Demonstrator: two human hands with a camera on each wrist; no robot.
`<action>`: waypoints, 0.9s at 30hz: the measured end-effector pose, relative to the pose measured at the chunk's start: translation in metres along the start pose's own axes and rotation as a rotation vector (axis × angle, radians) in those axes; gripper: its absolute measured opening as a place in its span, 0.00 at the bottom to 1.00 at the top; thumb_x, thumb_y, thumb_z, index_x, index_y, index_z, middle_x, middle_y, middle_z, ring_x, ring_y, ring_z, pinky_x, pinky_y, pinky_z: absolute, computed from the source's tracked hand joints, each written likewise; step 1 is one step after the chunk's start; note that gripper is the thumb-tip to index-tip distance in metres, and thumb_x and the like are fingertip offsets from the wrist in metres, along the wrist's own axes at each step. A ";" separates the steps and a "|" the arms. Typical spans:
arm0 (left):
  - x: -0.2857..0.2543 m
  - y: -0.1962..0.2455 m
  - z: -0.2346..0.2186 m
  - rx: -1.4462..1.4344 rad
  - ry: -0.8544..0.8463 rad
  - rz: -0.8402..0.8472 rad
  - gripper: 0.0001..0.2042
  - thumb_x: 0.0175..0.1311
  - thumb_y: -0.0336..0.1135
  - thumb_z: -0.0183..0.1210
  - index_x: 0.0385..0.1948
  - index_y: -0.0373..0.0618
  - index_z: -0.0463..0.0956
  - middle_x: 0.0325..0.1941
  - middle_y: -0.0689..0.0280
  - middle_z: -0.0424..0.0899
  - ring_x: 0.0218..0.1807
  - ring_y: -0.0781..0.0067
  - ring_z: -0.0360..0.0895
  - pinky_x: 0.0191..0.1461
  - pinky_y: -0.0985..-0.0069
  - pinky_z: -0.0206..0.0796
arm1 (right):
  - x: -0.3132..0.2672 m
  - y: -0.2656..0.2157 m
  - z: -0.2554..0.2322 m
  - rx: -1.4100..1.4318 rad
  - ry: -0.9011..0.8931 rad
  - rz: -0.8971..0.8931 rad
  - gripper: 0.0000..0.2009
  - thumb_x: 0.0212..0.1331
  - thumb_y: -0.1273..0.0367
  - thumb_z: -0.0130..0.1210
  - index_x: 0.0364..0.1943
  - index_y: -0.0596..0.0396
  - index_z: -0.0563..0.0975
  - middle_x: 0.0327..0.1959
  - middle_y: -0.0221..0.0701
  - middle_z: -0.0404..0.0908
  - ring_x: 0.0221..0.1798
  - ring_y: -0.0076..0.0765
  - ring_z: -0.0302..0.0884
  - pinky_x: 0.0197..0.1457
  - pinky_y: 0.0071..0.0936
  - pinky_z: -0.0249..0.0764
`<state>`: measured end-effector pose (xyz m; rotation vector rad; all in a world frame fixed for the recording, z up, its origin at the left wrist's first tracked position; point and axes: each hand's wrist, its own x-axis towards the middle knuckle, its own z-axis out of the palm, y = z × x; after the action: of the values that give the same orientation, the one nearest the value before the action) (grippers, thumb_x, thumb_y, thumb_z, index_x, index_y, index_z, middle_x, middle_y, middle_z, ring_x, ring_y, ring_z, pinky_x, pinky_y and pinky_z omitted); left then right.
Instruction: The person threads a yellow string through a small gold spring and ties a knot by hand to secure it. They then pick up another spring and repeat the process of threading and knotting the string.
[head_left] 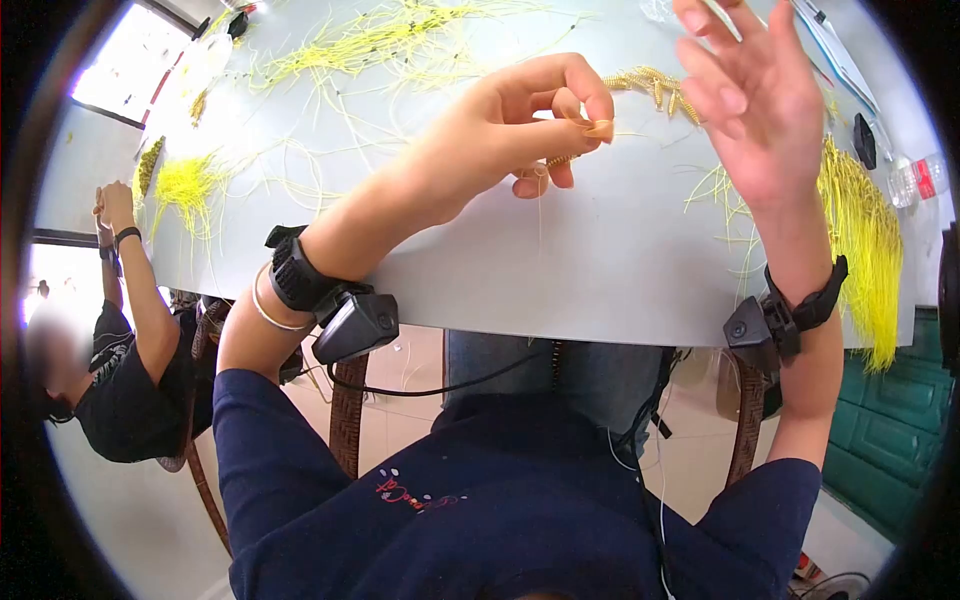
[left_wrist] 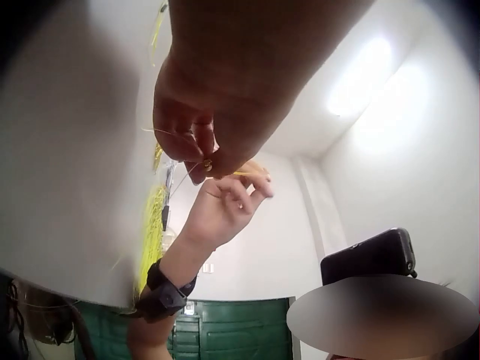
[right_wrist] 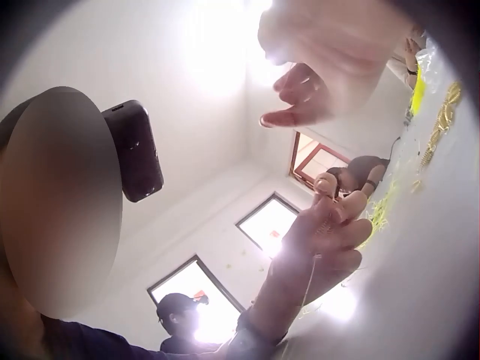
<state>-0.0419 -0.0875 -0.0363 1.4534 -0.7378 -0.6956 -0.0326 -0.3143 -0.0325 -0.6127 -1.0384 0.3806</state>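
My left hand (head_left: 500,130) is raised over the table, thumb and index finger pinching a small golden piece (head_left: 600,130). A pale thin thread (head_left: 541,210) hangs below its fingers. In the left wrist view a shiny golden bit (left_wrist: 208,165) shows at those fingertips, with thread running out beside it. A ribbed golden coil (head_left: 562,159) peeks out under the thumb. To the right, my right hand (head_left: 765,110) is lifted with its palm showing and fingers apart, loosely bent. Nothing shows in its grasp in the head view.
Golden coiled pieces (head_left: 650,82) lie on the grey table (head_left: 500,285) beyond the hands. Yellow strands (head_left: 380,45) spread at the back, with a thick yellow bundle (head_left: 860,240) at the right edge. A plastic bottle (head_left: 915,180) stands far right. Another person (head_left: 130,370) sits at left.
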 end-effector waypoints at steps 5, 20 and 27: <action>0.000 -0.004 -0.002 -0.144 -0.017 0.044 0.02 0.63 0.30 0.47 0.29 0.50 0.65 0.27 0.74 0.66 0.22 0.90 0.64 0.16 0.92 0.45 | 0.005 0.018 0.045 -0.798 0.687 0.432 0.13 0.62 0.60 0.45 0.38 0.55 0.73 0.31 0.22 0.72 0.18 0.11 0.56 0.18 0.11 0.52; 0.004 -0.006 -0.004 -0.106 0.177 0.105 0.04 0.63 0.36 0.52 0.31 0.52 0.66 0.31 0.73 0.69 0.30 0.88 0.67 0.24 0.92 0.49 | 0.003 0.042 0.052 -0.685 0.715 0.350 0.08 0.59 0.65 0.51 0.35 0.54 0.74 0.25 0.22 0.71 0.24 0.12 0.64 0.20 0.13 0.55; 0.004 -0.009 -0.006 -0.285 0.227 0.069 0.04 0.63 0.35 0.51 0.33 0.56 0.63 0.33 0.75 0.66 0.32 0.91 0.63 0.25 0.94 0.49 | 0.006 0.036 0.057 -0.540 0.663 0.295 0.10 0.64 0.62 0.42 0.36 0.52 0.69 0.28 0.21 0.66 0.24 0.13 0.59 0.22 0.11 0.54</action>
<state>-0.0342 -0.0873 -0.0456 1.2153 -0.4884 -0.5472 -0.0802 -0.2664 -0.0306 -1.2836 -0.3972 0.1218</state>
